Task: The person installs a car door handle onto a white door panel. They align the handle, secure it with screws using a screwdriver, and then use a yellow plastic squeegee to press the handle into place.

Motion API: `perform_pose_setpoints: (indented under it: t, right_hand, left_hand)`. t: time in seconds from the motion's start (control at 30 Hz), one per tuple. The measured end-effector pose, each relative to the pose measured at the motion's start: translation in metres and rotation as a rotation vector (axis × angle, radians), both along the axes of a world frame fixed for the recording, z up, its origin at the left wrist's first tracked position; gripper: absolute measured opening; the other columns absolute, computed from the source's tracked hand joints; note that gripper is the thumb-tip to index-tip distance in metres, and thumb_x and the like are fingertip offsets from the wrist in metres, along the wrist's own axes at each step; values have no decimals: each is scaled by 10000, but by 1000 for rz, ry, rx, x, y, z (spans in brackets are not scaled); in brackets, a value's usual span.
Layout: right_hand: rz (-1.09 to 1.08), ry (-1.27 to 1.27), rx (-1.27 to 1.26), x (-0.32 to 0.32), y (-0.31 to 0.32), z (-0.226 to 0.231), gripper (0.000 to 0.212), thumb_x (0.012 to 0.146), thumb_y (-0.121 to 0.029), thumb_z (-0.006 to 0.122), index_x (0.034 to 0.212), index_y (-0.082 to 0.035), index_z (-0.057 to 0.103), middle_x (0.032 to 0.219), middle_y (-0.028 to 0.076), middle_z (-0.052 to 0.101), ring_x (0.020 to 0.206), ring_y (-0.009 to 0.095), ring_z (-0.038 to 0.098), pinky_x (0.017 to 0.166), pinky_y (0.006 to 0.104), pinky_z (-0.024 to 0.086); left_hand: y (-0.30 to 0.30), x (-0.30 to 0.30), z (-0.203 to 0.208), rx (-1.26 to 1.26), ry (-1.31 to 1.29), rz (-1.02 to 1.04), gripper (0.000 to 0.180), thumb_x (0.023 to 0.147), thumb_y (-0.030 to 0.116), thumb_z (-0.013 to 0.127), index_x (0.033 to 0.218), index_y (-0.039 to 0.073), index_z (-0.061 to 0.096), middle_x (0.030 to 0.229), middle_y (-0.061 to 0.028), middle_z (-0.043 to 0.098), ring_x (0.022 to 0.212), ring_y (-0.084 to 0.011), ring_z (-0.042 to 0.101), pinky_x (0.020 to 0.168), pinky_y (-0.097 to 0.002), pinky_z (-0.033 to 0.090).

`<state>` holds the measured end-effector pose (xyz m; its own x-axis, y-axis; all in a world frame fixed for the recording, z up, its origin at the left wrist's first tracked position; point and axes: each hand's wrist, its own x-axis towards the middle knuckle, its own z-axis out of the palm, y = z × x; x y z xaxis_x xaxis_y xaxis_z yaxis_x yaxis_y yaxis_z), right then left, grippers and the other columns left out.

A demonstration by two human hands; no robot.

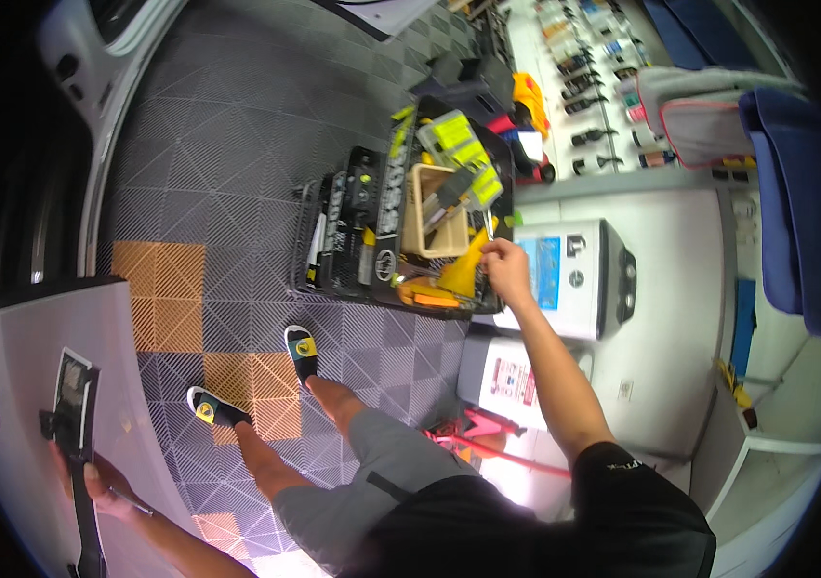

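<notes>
My left hand (110, 489) is closed round a black tool (81, 433) with a long handle and a flat, rectangular, pale-edged head. It is close to a pale car door panel (35, 337). My right arm reaches out to a black tool cart (386, 217). Over the cart's near right corner, my right hand (507, 270) has its fingers pinched together, beside a thin pale strip and a yellow flat scraper (466, 268). What the fingers hold is too small to make out. A beige bin (413, 220) and a yellow-green case (456, 140) also sit in the cart.
Right of the cart stands a white machine (579, 279) with a blue label. Bottles (579, 82) line a wall shelf, with blue cloths (786, 212) hanging nearby. A red metal frame (488, 433) is on the floor beside me. Grey and orange tiles (165, 289) cover the floor.
</notes>
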<state>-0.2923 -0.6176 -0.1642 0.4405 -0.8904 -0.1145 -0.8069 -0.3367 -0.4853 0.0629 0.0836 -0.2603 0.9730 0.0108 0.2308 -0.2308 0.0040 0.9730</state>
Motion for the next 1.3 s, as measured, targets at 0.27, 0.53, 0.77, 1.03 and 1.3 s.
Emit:
perform_pose_setpoints:
  t: [0.27,0.53,0.77,1.03,1.3]
  right_hand:
    - [727,474,106,30,53,-5,324,909,-283,794,1170,-91,793,1099,150,778,1014,373,741,895,463,589]
    - [765,553,281,39,33,-35,313,881,-297,825,1091,-70,773,929,189,758,874,394,734,792,493,570]
    - [903,-203,-150,78,120,46,177,974,9,714,1147,5,675,1063,159,751,994,267,736,915,375,566]
    - [946,-370,788,245,413,98,325,1067,-34,567,1377,51,620,898,42,712,611,58,613,514,213,470]
    - [828,-285,754,300,482,124,280,1020,-5,600,1287,74,630,752,192,691,616,269,724,563,368,529]
  left_hand:
    - [-16,6,26,23,29,-100,734,975,333,615,1557,-94,475,1478,-234,553,1344,-336,534,1168,-499,400]
    - [-32,-1,46,232,86,-48,826,862,444,673,1477,-98,572,1238,-163,665,1072,-223,593,938,-394,471]
    - [-54,-9,87,418,75,30,741,736,367,767,1318,-87,712,992,-108,775,854,-186,700,790,-338,568]
    - [-77,5,116,127,13,-39,646,733,175,752,1316,-102,713,1060,-170,792,895,-186,725,847,-294,575]
    - [-73,5,112,184,26,-22,560,738,76,762,1282,-57,751,898,-109,772,730,-105,684,705,-280,582]
